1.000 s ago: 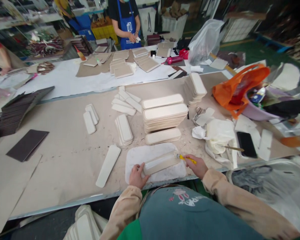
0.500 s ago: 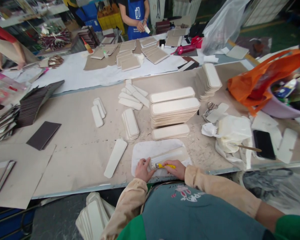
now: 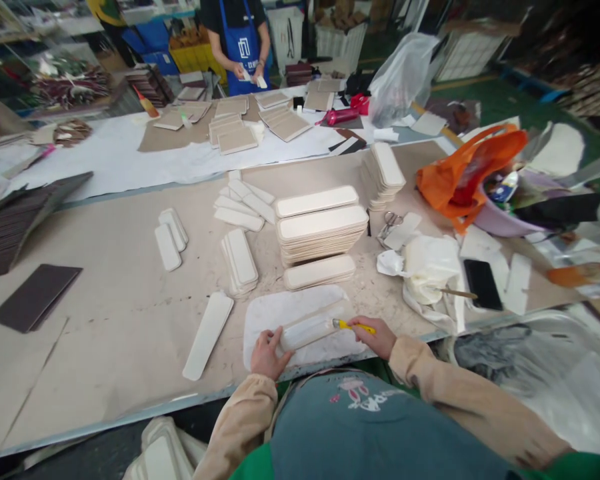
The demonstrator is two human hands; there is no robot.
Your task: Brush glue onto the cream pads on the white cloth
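White logo mark on a co-worker's blue apron [image 3: 243,41], its small lettering too blurred to read

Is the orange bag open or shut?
Open. The orange bag gapes at its mouth, handles arching up, with things showing inside.
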